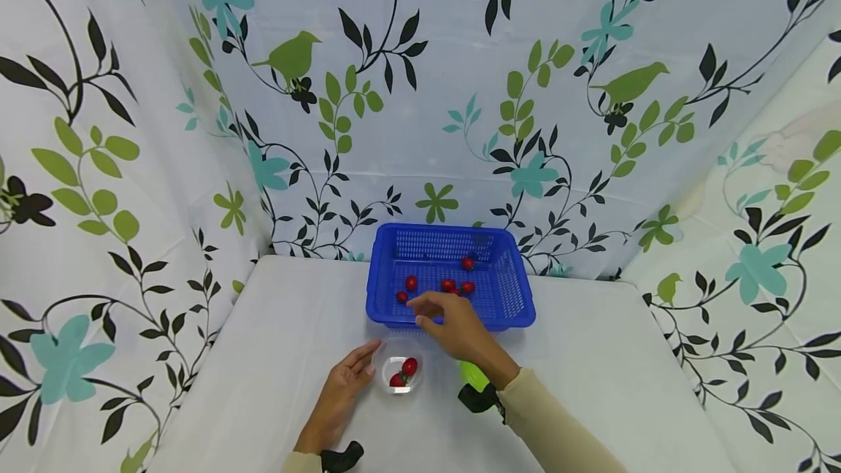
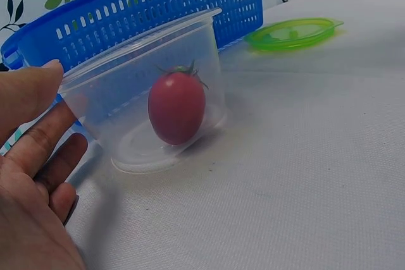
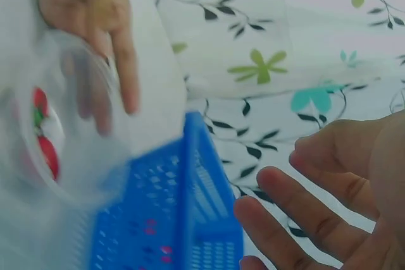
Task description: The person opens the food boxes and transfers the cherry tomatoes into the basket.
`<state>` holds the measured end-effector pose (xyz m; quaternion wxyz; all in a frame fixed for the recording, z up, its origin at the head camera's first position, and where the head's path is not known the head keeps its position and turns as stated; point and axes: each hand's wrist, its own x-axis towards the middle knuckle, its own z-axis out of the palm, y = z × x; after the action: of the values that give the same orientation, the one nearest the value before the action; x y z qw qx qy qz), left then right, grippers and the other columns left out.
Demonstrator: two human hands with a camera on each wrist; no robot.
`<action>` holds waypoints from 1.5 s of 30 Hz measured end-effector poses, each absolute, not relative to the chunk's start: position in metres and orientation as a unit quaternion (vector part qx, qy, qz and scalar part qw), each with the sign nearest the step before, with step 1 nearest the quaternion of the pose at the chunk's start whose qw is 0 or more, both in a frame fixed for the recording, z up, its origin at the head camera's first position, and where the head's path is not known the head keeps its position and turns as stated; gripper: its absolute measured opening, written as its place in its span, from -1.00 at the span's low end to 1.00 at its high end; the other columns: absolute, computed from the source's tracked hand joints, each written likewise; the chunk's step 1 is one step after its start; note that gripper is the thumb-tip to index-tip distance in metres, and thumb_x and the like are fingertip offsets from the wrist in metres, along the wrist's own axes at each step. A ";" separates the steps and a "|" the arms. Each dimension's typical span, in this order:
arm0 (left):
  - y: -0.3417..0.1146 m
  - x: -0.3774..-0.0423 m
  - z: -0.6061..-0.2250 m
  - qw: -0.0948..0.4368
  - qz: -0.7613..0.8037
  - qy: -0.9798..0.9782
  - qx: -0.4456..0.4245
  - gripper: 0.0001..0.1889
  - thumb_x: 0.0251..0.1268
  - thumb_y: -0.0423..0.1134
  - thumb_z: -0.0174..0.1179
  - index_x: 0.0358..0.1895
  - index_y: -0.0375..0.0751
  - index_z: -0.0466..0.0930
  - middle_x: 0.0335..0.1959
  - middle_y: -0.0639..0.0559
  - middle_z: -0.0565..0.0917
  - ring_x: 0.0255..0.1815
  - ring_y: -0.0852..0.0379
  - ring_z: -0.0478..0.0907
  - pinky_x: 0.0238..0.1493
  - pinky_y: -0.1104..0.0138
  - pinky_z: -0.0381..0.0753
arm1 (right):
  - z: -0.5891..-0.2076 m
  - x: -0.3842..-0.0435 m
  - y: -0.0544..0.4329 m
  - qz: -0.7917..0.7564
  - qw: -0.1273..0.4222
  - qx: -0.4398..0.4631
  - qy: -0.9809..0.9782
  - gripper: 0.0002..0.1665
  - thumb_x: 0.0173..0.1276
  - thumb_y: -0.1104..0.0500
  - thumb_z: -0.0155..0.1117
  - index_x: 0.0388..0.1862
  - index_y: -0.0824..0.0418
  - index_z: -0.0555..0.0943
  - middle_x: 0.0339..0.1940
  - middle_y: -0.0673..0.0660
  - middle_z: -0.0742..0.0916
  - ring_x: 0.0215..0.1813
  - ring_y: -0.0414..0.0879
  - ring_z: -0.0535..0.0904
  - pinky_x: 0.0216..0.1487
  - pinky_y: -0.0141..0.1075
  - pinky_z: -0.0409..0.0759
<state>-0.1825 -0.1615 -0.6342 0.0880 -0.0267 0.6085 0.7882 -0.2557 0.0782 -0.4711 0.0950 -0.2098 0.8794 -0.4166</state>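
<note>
My left hand (image 1: 350,378) rests against the side of a clear plastic container (image 2: 107,93), its thumb tip and fingers right at the rim and wall. Two red cherry tomatoes (image 1: 410,366) lie in the container; one tomato (image 2: 177,107) shows whole through the wall, with its green stem on. Above the near edge of a blue plastic basket (image 1: 519,305) hovers my right hand (image 1: 453,320), fingers loosely bent and parted, nothing between them. Several more cherry tomatoes (image 1: 467,263) are spread over the basket's floor, some partly hidden by this hand.
A bright green lid (image 2: 294,33) lies on the white-covered table (image 1: 296,312), right of the container and partly beneath my right wrist in the head view. Behind the basket and along both sides hangs a leaf-and-bird patterned curtain (image 1: 434,152).
</note>
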 end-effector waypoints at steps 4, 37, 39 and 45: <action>-0.163 -0.181 -0.636 0.086 0.789 0.608 -0.020 -0.48 0.65 -0.32 0.13 0.58 -0.15 0.38 0.63 -0.09 0.41 0.73 -0.05 0.14 0.37 0.63 0.40 | -0.490 -0.238 0.069 -0.408 0.099 -0.220 0.880 -0.68 0.54 0.19 0.34 0.20 -0.07 0.73 0.10 -0.02 0.83 0.16 -0.08 0.75 0.23 -0.05 0.75; -0.164 -0.183 -0.639 0.087 0.789 0.608 -0.016 -0.47 0.62 -0.29 0.18 0.57 -0.13 0.40 0.65 -0.07 0.38 0.75 -0.05 0.08 0.34 0.66 0.38 | -0.564 -0.218 0.025 -0.339 0.158 -0.210 0.903 -0.68 0.45 0.22 0.38 0.15 0.18 0.76 0.03 0.10 0.83 -0.06 -0.14 0.69 -0.01 -0.21 0.65; -0.164 -0.184 -0.639 0.087 0.790 0.607 -0.019 -0.47 0.62 -0.29 0.19 0.57 -0.11 0.41 0.64 -0.06 0.39 0.75 -0.05 0.09 0.34 0.66 0.39 | -0.567 -0.218 0.024 -0.343 0.151 -0.202 0.905 -0.69 0.45 0.23 0.39 0.14 0.19 0.77 -0.01 0.10 0.83 -0.09 -0.15 0.65 -0.01 -0.16 0.60; -0.164 -0.185 -0.640 0.091 0.791 0.604 -0.025 -0.46 0.61 -0.26 0.21 0.57 -0.10 0.41 0.64 -0.05 0.40 0.75 -0.03 0.10 0.32 0.67 0.40 | -0.571 -0.217 0.020 -0.403 0.129 -0.171 0.890 -0.65 0.42 0.28 0.39 0.16 0.30 0.74 0.00 0.17 0.82 -0.09 -0.11 0.66 0.00 -0.17 0.66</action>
<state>-0.1845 -0.1643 -0.6397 0.0910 -0.0252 0.6039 0.7914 -0.2172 0.0199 -0.5706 0.1288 -0.1707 0.8899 -0.4030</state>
